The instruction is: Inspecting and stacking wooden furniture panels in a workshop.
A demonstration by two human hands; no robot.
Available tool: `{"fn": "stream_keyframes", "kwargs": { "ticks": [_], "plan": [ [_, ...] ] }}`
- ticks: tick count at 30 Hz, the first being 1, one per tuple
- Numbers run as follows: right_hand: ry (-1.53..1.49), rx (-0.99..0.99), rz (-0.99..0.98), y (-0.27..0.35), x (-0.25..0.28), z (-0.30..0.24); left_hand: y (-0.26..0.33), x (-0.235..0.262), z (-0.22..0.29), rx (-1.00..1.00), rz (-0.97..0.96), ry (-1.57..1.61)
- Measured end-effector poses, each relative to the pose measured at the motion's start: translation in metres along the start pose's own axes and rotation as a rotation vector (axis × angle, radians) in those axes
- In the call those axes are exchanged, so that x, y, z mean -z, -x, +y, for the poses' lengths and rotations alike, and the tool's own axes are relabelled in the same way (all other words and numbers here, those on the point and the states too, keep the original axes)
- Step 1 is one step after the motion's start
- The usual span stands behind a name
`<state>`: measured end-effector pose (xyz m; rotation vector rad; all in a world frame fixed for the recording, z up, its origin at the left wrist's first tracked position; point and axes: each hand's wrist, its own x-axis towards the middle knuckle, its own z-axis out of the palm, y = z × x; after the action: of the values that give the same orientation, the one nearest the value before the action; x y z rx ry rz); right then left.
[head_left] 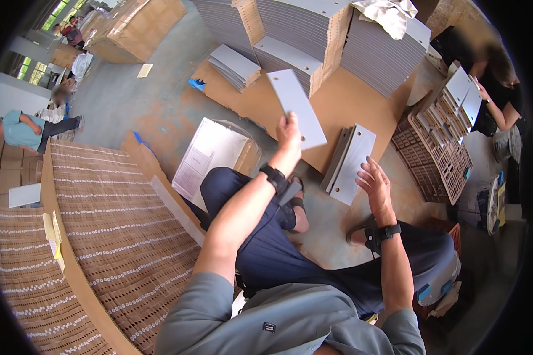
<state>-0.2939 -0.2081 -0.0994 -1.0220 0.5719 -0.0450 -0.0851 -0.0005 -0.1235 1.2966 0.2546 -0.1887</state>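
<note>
Grey flat panel (296,107), long rectangle with small holes near its ends, held up tilted above the cardboard sheet. Small stack of matching grey panels (349,163) lies on the floor, leaning slightly fanned.

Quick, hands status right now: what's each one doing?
Left hand: closed on one end of a grey panel, lifted up.
Right hand: open, fingers spread, empty, over the small panel stack.

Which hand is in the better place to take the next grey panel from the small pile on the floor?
The right hand, probably. It is open and hovers just beside the small pile of grey panels. The left hand is raised and already holds one grey panel.
</note>
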Motion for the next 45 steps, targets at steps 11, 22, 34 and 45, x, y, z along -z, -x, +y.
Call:
{"fn": "stream_keyframes", "kwargs": {
  "ticks": [11, 22, 34, 45],
  "plan": [
    [0.485, 0.142, 0.240, -0.025, 0.023, 0.021, -0.208, 0.060, 0.090, -0.076, 0.409, -0.232],
    [0.630, 0.105, 0.221, -0.051, 0.026, 0.020, -0.318, 0.096, 0.049, 0.099, 0.297, -0.340],
    [0.686, 0.088, 0.302, -0.055, 0.021, 0.013, -0.330, 0.116, 0.039, 0.332, -0.002, -0.076],
    [0.635, -0.066, 0.362, -0.038, 0.042, 0.046, -0.192, 0.028, 0.124, 0.123, -0.242, -0.320]
  ]
}}
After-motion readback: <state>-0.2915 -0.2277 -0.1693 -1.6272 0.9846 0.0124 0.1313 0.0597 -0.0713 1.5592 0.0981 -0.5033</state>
